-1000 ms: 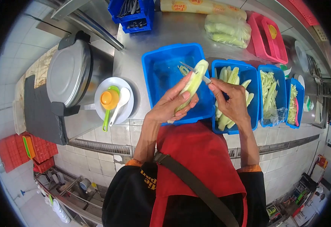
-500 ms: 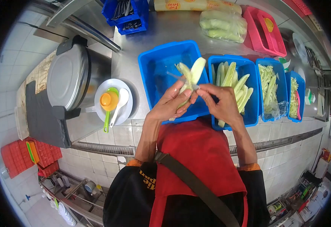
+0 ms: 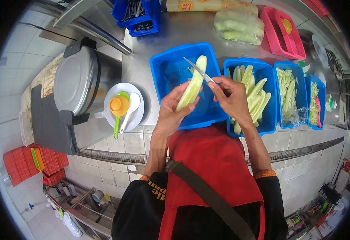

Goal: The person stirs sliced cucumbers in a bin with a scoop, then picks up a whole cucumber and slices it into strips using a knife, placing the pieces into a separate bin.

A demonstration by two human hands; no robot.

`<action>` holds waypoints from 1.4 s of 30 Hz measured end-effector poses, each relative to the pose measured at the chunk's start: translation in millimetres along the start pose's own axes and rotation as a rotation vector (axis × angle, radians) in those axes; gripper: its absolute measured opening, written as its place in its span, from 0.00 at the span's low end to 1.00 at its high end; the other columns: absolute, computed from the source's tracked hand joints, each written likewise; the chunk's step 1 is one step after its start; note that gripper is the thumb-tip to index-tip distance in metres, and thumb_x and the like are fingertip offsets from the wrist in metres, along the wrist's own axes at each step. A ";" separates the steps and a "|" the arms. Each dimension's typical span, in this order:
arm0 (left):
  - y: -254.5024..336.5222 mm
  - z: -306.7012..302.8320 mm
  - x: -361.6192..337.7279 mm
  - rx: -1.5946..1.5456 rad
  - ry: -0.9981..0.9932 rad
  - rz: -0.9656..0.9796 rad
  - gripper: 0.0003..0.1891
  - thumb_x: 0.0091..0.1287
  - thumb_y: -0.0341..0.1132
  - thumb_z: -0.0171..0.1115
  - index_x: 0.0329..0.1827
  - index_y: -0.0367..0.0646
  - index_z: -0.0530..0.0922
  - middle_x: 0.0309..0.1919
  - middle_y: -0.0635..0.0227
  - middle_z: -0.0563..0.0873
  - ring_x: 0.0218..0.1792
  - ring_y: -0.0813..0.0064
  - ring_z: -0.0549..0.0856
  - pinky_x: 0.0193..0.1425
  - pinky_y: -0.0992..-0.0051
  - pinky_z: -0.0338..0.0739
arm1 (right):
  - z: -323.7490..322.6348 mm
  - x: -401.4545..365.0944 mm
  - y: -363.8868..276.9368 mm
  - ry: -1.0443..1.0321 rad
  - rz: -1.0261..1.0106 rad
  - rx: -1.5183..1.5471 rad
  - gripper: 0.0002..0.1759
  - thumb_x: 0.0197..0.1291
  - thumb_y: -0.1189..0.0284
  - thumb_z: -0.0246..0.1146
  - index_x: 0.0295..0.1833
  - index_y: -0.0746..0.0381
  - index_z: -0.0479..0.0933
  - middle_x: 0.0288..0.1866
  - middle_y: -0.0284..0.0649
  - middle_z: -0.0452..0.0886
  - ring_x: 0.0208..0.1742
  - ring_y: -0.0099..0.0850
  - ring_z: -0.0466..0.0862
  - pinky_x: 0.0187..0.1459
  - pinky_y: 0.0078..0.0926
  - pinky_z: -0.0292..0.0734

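Observation:
My left hand point(image 3: 171, 108) is wrapped round a long pale cucumber piece point(image 3: 194, 85), tilted up and to the right. A small knife point(image 3: 199, 69) is gripped in my right hand point(image 3: 234, 96), its blade pointing up-left across the upper part of the cucumber. Both hands are over the front of a blue bin point(image 3: 155, 76), whose floor shows a little scrap behind the cucumber. Just right of it, partly behind my right hand, a second blue bin point(image 3: 272, 129) holds several long cucumber spears point(image 3: 258, 94).
Further right stand blue bins of smaller cut pieces point(image 3: 289, 90). A bagged bundle of cucumbers point(image 3: 239, 27) and a pink basket point(image 3: 277, 44) lie at the back. On the left are a plate point(image 3: 137, 120) with an orange scoop point(image 3: 118, 105) and a large lidded pot point(image 3: 77, 82).
The split, spread cucumber flesh is no longer in my left hand, which now holds one long piece. The knife blade has swung into clear view over it. The camera view shifted slightly.

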State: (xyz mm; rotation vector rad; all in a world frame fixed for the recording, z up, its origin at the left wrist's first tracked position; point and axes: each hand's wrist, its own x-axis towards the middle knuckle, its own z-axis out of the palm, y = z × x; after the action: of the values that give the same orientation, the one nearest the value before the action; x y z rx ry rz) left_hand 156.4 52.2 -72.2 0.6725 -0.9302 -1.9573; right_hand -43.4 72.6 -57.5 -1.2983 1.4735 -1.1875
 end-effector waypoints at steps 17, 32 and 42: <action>0.4 0.4 15.3 0.041 0.198 0.057 0.31 0.61 0.12 0.60 0.70 0.32 0.69 0.63 0.49 0.80 0.66 0.60 0.79 0.72 0.67 0.73 | 16.7 -17.7 2.8 -0.086 -0.127 -0.237 0.11 0.64 0.70 0.68 0.45 0.67 0.84 0.34 0.51 0.86 0.29 0.46 0.85 0.32 0.32 0.78; 11.5 11.9 31.7 -0.357 0.195 0.010 0.61 0.64 0.80 0.31 0.67 0.17 0.66 0.64 0.36 0.75 0.68 0.46 0.75 0.74 0.59 0.68 | 27.9 -21.9 0.2 -0.099 -0.082 -0.193 0.08 0.64 0.70 0.66 0.41 0.65 0.83 0.26 0.51 0.80 0.24 0.47 0.79 0.27 0.34 0.72; 9.9 11.2 31.5 -0.410 0.237 0.012 0.68 0.54 0.88 0.29 0.67 0.22 0.70 0.64 0.38 0.76 0.66 0.45 0.76 0.67 0.56 0.75 | 36.7 -38.5 -2.7 -0.177 -0.064 -0.118 0.10 0.65 0.69 0.65 0.42 0.67 0.84 0.28 0.53 0.81 0.24 0.45 0.81 0.29 0.35 0.73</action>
State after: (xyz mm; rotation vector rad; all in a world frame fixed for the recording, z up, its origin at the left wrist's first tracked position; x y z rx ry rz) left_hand 137.1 25.4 -61.1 0.6369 -0.3708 -1.9263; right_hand -2.3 106.0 -63.1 -1.5003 1.3994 -1.0102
